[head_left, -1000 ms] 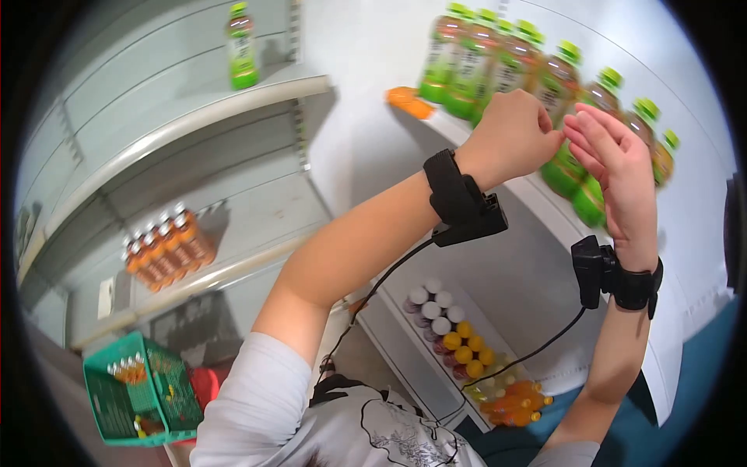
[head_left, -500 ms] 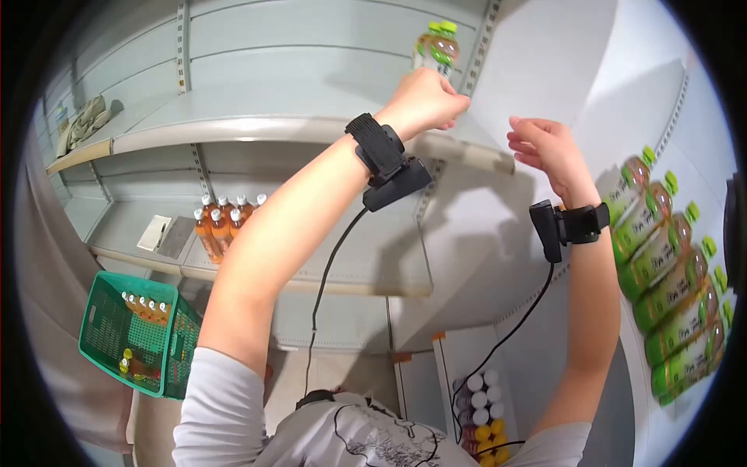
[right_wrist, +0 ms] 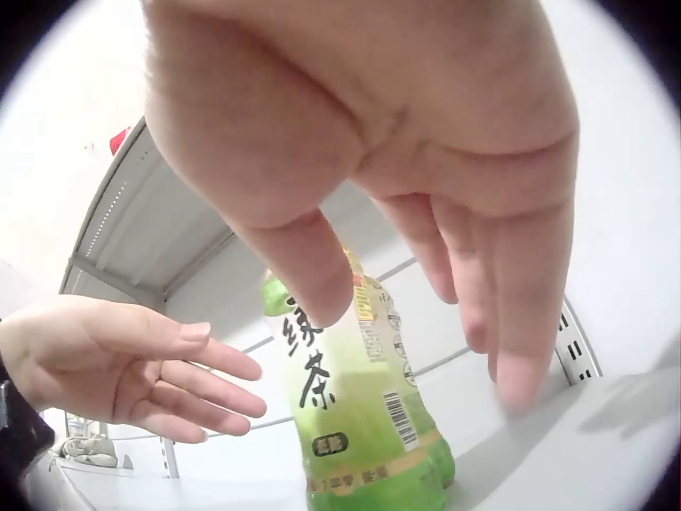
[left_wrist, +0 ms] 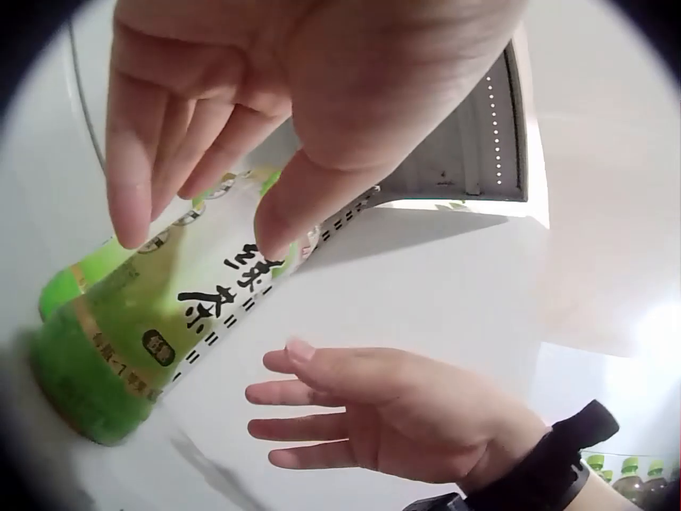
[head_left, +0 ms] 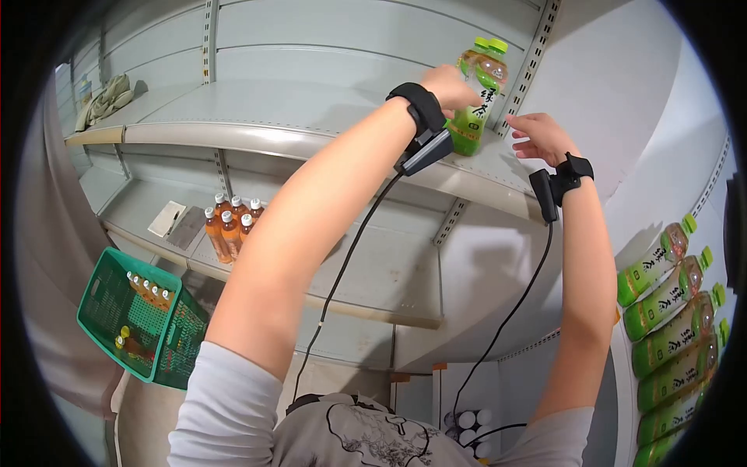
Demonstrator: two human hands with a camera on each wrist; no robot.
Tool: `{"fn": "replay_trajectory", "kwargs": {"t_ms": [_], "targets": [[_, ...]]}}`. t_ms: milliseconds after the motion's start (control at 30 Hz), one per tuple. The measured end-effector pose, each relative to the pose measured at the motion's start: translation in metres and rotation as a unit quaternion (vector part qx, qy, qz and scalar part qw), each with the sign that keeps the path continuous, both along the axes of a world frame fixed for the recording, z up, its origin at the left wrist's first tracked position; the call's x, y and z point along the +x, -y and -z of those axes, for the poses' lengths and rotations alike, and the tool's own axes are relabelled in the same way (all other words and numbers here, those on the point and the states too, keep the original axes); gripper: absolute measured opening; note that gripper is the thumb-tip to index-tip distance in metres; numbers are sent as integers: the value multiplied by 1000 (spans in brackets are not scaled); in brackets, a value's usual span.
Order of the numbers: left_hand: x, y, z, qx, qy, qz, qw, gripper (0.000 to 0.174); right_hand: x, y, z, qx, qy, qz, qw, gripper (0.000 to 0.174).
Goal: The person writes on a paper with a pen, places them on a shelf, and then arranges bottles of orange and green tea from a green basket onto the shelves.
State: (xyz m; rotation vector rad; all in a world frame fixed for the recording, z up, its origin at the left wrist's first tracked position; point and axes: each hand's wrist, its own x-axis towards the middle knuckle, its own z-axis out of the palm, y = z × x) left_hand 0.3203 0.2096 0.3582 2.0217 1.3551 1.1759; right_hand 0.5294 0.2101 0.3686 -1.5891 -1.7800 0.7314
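Note:
Two green tea bottles stand upright on the upper shelf, one partly behind the other. The front bottle has a green cap and dark characters on its label. Of the rear bottle, the cap and a strip of its side show. My left hand is beside the front bottle with its fingers extended; the right wrist view shows this left hand with a gap to the bottle. On the other side, my right hand is held up, palm toward the bottle, fingers loosely straight and holding nothing.
More green tea bottles line a shelf at the right. Orange-drink bottles and a notepad are on the lower shelf. A green basket with small bottles is at lower left. A cloth lies far left; white-capped bottles stand below.
The view has turned from the right shelf toward the upper shelf. Both hands have gone from in front of the bottle row to either side of the front bottle there.

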Motion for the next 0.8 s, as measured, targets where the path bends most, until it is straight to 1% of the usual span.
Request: {"fn": "replay_trajectory", "kwargs": {"t_ms": [33,67,133,200,267,300,333,400,433,500,533,600,667,733,800], "targets": [[4,-14,2,-2,25,-4,1000,43,1,-7,0,15,19,-15,1000,58],[7,-22,5,2,24,-6,1000,43,1,-13,0,32,37,-29,998,56],[11,-32,4,24,7,-22,999,41,-4,-24,3,40,36,-43,998,56],[14,-35,5,9,-8,-31,999,40,-10,-30,3,46,36,-56,997,56],[15,-37,8,5,8,-20,1000,40,-17,-36,3,6,39,-166,985,57],[17,-38,9,-1,29,-25,999,36,-20,-37,6,13,8,-167,986,46],[17,-43,11,-3,26,-25,999,36,-22,-39,8,11,5,-167,986,46],[16,-52,13,-1,31,-33,999,33,-25,-42,9,37,-10,-139,989,35],[16,-55,15,-2,32,-32,999,33,-26,-42,10,37,-10,-139,990,35],[16,-62,18,44,3,-49,998,29,-27,-40,11,66,-5,-122,990,28],[17,-63,18,43,3,-47,998,29,-27,-41,11,66,-5,-120,991,28],[17,-64,19,75,-24,-75,994,29,-28,-43,13,86,-16,-114,990,27],[18,-54,17,88,-18,-80,993,29,-29,-40,15,94,-26,-113,989,25],[18,-44,12,102,-13,-86,991,30,-29,-32,14,119,-96,-115,981,23],[16,-35,7,135,-29,-87,987,31,-30,-20,7,122,-82,-104,984,23]]}}
